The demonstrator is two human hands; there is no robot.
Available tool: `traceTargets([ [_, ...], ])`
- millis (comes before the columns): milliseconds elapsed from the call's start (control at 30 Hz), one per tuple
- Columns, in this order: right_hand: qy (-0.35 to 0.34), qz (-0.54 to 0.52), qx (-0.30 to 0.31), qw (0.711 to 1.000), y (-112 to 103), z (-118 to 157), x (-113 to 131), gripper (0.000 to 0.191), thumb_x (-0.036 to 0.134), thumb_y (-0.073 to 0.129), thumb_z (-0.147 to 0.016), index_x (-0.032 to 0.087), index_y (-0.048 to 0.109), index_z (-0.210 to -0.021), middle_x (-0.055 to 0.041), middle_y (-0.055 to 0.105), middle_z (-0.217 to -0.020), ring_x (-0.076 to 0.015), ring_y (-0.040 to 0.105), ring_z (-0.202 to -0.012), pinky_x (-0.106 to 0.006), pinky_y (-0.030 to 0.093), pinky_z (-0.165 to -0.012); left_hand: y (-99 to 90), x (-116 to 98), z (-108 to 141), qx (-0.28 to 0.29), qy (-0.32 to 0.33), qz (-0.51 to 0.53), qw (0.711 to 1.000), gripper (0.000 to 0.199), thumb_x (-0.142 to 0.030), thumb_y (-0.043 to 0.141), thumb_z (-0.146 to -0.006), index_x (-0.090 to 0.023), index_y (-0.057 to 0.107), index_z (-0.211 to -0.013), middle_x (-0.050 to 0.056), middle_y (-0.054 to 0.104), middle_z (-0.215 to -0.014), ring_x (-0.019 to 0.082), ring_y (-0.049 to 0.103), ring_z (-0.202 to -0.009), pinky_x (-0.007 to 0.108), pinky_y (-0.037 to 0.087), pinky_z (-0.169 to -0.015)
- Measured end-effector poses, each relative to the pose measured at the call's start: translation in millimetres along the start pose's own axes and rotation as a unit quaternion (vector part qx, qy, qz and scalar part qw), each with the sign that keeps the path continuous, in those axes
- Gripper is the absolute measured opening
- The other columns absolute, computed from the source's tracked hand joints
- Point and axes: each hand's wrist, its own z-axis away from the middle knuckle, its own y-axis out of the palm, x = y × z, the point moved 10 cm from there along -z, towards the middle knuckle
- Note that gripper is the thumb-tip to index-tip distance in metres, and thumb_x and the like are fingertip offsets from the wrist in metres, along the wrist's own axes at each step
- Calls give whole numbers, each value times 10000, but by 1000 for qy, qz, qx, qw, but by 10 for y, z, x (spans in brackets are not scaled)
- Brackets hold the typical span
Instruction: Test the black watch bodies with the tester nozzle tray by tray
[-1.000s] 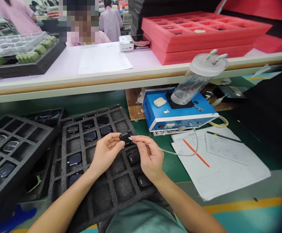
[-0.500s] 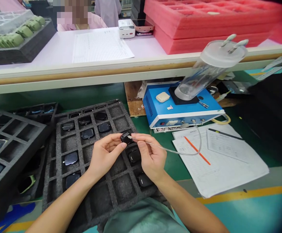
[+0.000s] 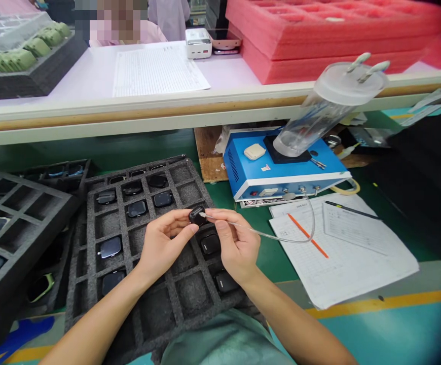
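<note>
My left hand [image 3: 166,243] pinches a dark smartwatch body [image 3: 196,215] between thumb and fingers, raised over the black foam tray [image 3: 175,271]. My right hand [image 3: 239,246] is closed on the end of a thin clear tube [image 3: 271,237], whose whitish tip touches the watch body. From there the tube loops right and back up to the front of a blue machine [image 3: 281,175]. Several more dark watch bodies [image 3: 137,208] lie in the tray's compartments beneath and around my hands.
A clear cylinder [image 3: 307,121] and a cream watch-shaped piece [image 3: 254,151] stand on the machine. Papers [image 3: 342,258] with an orange strip [image 3: 307,235] lie at right. More foam trays [image 3: 34,197] are at left. Red foam trays [image 3: 273,61] sit on the shelf, beyond which a person is seated.
Both hands keep the watch body and tube in practically the same place. Only a very slight shift of the camera view shows.
</note>
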Motion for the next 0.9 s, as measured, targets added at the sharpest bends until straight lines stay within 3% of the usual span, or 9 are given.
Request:
traceTargets([
  [900, -3, -50, 0, 999, 56, -62, -36, 181, 269, 555, -993, 225, 720, -1053, -77, 738, -1058, -195, 725, -977, -349, 627, -870, -79, -63, -68, -23, 36, -56, 998, 406, -444, 874, -661, -179, 791, -957, 89, 809, -927, 251, 779, -815, 373, 658, -805],
])
